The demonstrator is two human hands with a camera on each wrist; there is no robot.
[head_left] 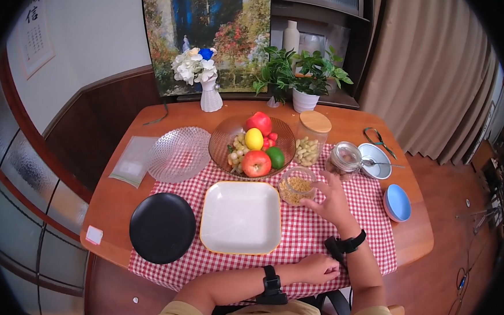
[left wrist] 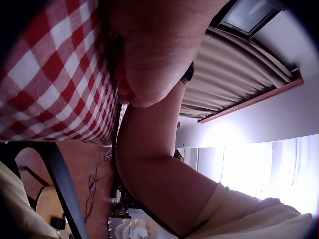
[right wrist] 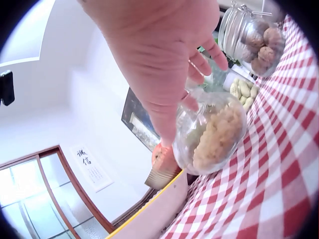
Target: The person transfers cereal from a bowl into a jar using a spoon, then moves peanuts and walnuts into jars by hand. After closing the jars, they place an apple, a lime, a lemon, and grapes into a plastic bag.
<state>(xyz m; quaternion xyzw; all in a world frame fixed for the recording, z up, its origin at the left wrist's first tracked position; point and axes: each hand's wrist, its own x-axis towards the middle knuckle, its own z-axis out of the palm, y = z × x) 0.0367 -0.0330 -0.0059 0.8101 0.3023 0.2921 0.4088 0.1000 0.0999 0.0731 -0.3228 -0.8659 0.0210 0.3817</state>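
I've got my right hand (head_left: 333, 204) out over the red-and-white checked tablecloth (head_left: 316, 233), fingers relaxed and spread, tips touching the small open clear glass jar of pale crumbly nut pieces (head_left: 296, 185). That jar stands just behind the right corner of the square white plate with the yellow rim (head_left: 241, 217), and just in front of the amber glass fruit bowl (head_left: 224, 137). From the right wrist camera the jar (right wrist: 212, 132) sits under my thumb and forefinger, which lie against its rim and wall. I'd call that contact, not yet a real hold.

My left hand (head_left: 317, 268) rests at the near edge of the cloth, fingers curled in loosely, holding nothing. The left wrist view shows mostly palm and checks, so no more detail there.

To do this well, I judge the fingers should wrap the wall of the jar below the rim before any lift. Glass is slick and the mouth is open, so any tilt could spill pieces onto the cloth. Keep it upright, move it low, and if it's going toward the plate, slide over the yellow rim rather than knocking it.

Neighbours are tight: the tall glass jar with the round wooden lid (head_left: 311, 138), full of pale nuts, stands just behind, and the clip-top glass jar of walnuts (head_left: 344, 159) is near on the right. I'd come away toward myself, not sideways. The left hand could steady the plate.
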